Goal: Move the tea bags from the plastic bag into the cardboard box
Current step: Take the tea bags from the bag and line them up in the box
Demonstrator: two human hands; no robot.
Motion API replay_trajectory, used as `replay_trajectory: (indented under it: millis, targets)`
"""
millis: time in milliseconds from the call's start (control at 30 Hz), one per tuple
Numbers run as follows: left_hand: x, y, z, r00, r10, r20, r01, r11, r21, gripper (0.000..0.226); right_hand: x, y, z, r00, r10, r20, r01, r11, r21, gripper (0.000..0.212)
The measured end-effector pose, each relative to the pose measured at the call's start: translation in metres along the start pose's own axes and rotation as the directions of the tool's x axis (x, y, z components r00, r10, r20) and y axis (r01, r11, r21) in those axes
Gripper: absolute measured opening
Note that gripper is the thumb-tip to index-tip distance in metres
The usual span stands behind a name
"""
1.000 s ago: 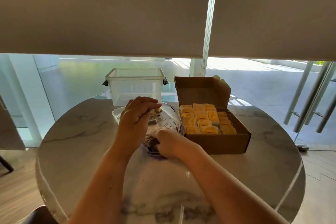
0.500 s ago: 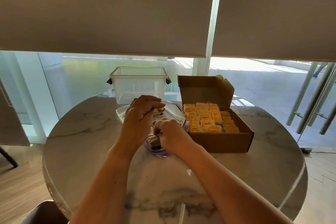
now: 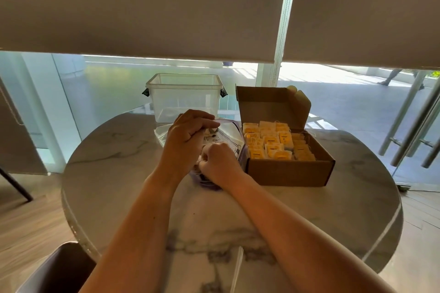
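Observation:
A clear plastic bag (image 3: 229,137) with printed labels lies at the middle of the round marble table (image 3: 119,173). My left hand (image 3: 188,135) pinches its upper edge and holds it up. My right hand (image 3: 220,162) is curled inside the bag's mouth, closed around tea bags (image 3: 209,132) that are mostly hidden. Just right of the bag stands an open cardboard box (image 3: 289,170), its lid flap upright, with several rows of yellow-tagged tea bags (image 3: 273,144) inside.
An empty clear plastic tub (image 3: 184,96) with dark clips stands behind the bag. Floor-to-ceiling windows with lowered blinds lie beyond the table. A dark chair back (image 3: 59,266) shows at the near left edge.
My right hand has pushed further up into the bag and curled tighter. The left hand keeps its hold on the bag's edge. The camera has drifted slightly.

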State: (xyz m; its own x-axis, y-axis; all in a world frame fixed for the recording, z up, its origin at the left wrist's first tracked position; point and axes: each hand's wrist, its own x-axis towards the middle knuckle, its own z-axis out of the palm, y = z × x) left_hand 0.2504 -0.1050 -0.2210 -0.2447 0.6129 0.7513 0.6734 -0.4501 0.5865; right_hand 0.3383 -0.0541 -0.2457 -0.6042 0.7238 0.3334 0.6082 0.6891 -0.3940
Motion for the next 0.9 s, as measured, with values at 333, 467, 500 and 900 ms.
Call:
replay_trajectory:
  millis: [333,467,500,900]
  targets:
    - [0.001,0.002,-0.001,1.000,-0.002,-0.001,0.002,1.000,-0.017,0.034,-0.003,0.000,-0.016,0.960,-0.034,-0.277,0.049,0.998,0.048,0.016]
    - [0.000,0.004,-0.001,0.998,-0.058,0.010,0.057,0.997,0.054,0.037,-0.011,-0.001,-0.033,0.937,0.055,-0.344,0.047,0.959,0.280,0.010]
    - [0.000,0.004,-0.001,0.997,-0.077,0.012,0.076,0.994,0.079,0.038,-0.014,-0.001,-0.039,0.937,0.081,-0.339,0.054,0.927,0.371,0.010]
    - [0.000,0.012,0.006,0.984,-0.178,-0.018,0.178,0.984,0.019,0.013,-0.026,0.009,-0.076,0.978,0.203,-0.052,-0.073,0.562,0.824,0.017]
